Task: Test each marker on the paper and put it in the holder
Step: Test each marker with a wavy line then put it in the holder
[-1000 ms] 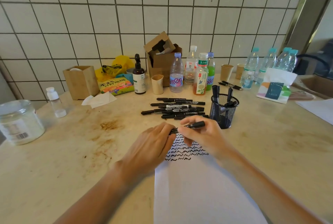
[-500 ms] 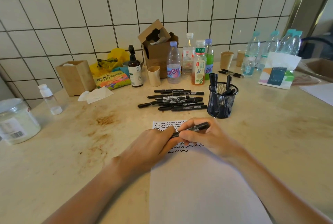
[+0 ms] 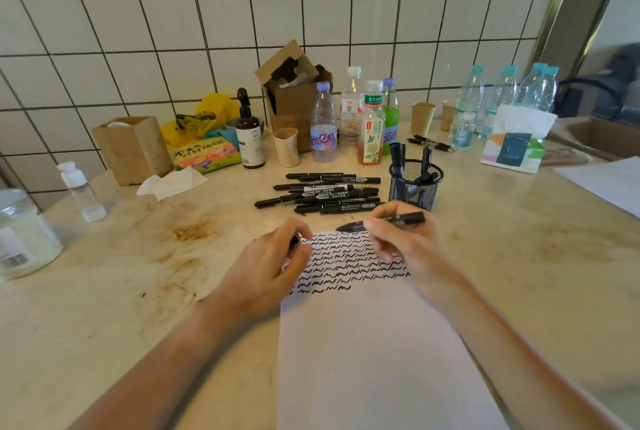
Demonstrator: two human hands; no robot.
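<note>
Two hands meet over a white sheet of paper (image 3: 374, 343) in the lower centre of the frame. At centre left, the left hand (image 3: 273, 263) rests on the sheet's upper left corner with fingers curled; something small and dark shows between its fingertips, likely the cap, though it is too hidden to be sure. Rows of black squiggles cover the top part of the paper, the rest below being blank. Just right of centre, the right hand (image 3: 405, 242) pinches a black marker (image 3: 384, 221), which lies nearly level, its uncapped tip pointing left over the sheet's top edge. Above the hands, in the middle of the frame, a heap of capped black markers (image 3: 325, 192) with white labels lies on the stained table (image 3: 121, 274). To its right stands a black mesh holder (image 3: 415, 184) with several markers upright inside
</note>
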